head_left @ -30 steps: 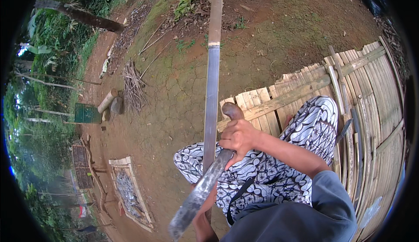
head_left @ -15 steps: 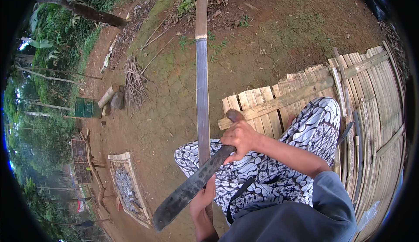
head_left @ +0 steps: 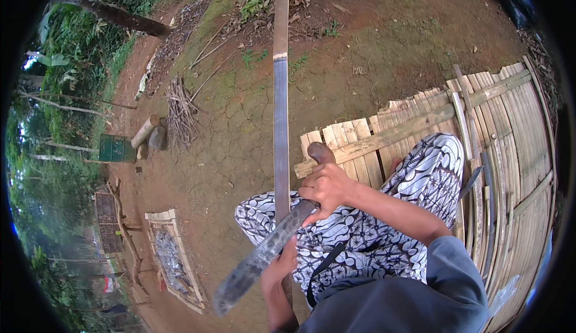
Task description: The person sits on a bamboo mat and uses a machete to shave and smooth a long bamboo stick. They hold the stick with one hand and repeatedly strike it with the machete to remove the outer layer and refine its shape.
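Observation:
My right hand (head_left: 327,188) is closed around the brown handle of a machete, just behind its blade. The dark, stained machete blade (head_left: 259,260) slants down to the left across my lap, its tip slightly blurred. Under the blade, my left hand (head_left: 287,257) grips a long bamboo strip (head_left: 281,123); the blade hides part of its fingers. The strip runs away from me past my knee to the top of the view, grey in its nearer length and brown beyond a pale ring. Blade and strip cross close to my right hand.
I sit on a bamboo slat platform (head_left: 516,147), with strips and another blade-like tool (head_left: 471,182) at my right. On the cracked earth stand a stick bundle (head_left: 182,112), a green container (head_left: 117,148), a stone (head_left: 158,138) and a wood-framed ash bed (head_left: 177,261).
The machete, still crossing the strip, has shifted only slightly, and its blade is now blurred toward the tip. The strip's far part appears a little further right. Both hands keep their grips.

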`<state>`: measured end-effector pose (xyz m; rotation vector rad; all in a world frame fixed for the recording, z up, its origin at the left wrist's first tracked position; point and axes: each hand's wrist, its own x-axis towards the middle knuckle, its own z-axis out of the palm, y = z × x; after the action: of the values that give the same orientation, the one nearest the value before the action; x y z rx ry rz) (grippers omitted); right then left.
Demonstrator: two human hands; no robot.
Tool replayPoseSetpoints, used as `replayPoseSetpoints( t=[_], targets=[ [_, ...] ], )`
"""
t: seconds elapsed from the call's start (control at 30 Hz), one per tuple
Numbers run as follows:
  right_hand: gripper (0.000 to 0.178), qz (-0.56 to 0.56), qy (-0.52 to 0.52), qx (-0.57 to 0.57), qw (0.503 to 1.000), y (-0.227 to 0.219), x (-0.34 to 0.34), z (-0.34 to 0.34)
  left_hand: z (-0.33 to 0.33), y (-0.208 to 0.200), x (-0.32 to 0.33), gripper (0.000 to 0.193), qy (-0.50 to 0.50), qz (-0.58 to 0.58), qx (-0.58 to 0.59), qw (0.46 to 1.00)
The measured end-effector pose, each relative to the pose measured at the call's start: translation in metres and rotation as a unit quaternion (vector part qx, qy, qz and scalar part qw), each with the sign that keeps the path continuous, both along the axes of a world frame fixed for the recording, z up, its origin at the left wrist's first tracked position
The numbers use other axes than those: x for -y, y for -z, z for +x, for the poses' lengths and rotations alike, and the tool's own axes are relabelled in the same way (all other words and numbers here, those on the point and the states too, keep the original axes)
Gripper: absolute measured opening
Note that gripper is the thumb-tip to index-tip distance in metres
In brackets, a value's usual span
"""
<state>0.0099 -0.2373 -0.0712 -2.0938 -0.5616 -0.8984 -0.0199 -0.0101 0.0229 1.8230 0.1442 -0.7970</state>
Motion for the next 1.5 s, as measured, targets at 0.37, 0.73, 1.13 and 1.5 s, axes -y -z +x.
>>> replayPoseSetpoints(
  t=[0.37, 0.73, 1.13, 1.5],
  targets=[
    [0.056, 0.064, -0.015, -0.050, 0.997, 0.015, -0.022, 0.000, -0.004, -0.015, 0.017, 0.018, -0.018, -0.034, 0.091, 0.995],
    [0.056, 0.067, 0.091, -0.133, 0.985, 0.025, -0.006, 0.006, 0.003, -0.019, -0.009, 0.017, -0.036, -0.090, 0.055, 0.994],
    [0.053, 0.035, 0.074, -0.123, 0.989, 0.024, -0.007, 0.006, 0.015, -0.015, -0.016, 0.027, -0.029, -0.222, -0.034, 0.974],
    [0.054, 0.012, -0.034, -0.105, 0.994, 0.020, -0.011, 0.003, 0.009, -0.005, -0.014, 0.026, 0.006, -0.215, -0.086, 0.973]
  ],
)
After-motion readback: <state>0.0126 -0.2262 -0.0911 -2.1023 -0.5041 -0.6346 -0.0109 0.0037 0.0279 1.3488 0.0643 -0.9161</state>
